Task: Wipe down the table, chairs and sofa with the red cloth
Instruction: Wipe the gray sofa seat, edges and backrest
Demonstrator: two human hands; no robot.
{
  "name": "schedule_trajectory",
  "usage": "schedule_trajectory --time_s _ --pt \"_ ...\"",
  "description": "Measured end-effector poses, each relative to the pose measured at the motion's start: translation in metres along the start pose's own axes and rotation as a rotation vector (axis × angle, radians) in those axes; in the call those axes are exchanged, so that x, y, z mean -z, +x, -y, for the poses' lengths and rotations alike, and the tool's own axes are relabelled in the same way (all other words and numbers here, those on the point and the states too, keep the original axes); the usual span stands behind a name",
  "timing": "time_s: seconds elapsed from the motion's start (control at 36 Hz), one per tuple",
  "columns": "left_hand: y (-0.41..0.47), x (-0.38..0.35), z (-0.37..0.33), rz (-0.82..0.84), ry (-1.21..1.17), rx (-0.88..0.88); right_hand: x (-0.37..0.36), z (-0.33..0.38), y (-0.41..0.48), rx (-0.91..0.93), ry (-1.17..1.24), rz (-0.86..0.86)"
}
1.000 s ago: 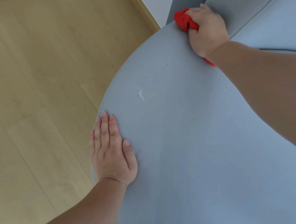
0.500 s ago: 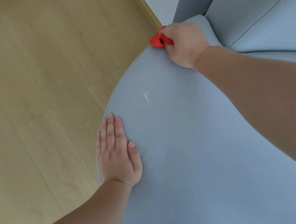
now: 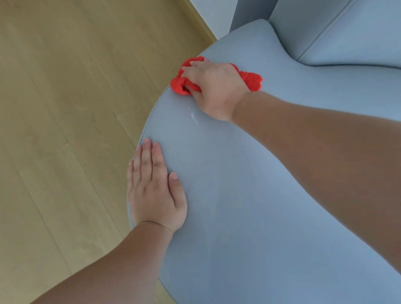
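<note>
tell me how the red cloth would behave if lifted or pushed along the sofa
Probably floppy: the red cloth bunches in folds under the right hand, so it would likely droop if lifted. It seems light, a small wad one hand mostly covers. Pushed, it should slide on the smooth sofa but may crumple further.

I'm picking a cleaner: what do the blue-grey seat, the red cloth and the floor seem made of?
Blue-grey seat: probably leather or faux leather, smooth with a slight sheen; a bright glint and stitched edge seam show.
Red cloth: soft matte fabric, bunched in folds under the right hand.
Floor: wood or wood-look laminate, low sheen, with grain and plank joints.
</note>
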State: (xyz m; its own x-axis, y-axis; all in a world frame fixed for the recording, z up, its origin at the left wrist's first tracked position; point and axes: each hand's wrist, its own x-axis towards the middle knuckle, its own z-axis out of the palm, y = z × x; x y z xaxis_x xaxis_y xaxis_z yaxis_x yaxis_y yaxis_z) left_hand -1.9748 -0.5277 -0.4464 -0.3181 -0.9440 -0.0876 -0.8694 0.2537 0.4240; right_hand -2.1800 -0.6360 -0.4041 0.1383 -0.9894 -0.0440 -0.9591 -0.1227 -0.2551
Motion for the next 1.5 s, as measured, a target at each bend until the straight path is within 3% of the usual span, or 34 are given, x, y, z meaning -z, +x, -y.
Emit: schedule_trajectory --time_s 0.22,0.58,1.0,1.17,1.31,1.5 --pt "-0.002 0.016 0.002 0.073 -0.065 0.018 -0.011 0.027 -0.032 0.017 0.052 -0.063" --pt "-0.094 0.05 0.078 0.11 -0.079 0.087 -0.029 0.096 -0.125 0.038 0.211 -0.002" --pt "-0.135 0.085 0.084 0.057 -0.167 -0.015 -0.043 0.18 -0.25 0.132 0.375 0.03" --pt "-0.153 0.104 0.063 0.174 -0.56 -0.217 -0.001 0.2 -0.24 -0.226 0.715 -0.103" --pt "-0.147 0.113 0.037 0.243 -0.693 -0.196 0.018 0.235 -0.226 -0.459 1.055 -0.098" --pt "-0.136 0.119 0.034 0.19 -0.718 -0.162 0.034 0.238 -0.219 -0.462 1.069 -0.05"
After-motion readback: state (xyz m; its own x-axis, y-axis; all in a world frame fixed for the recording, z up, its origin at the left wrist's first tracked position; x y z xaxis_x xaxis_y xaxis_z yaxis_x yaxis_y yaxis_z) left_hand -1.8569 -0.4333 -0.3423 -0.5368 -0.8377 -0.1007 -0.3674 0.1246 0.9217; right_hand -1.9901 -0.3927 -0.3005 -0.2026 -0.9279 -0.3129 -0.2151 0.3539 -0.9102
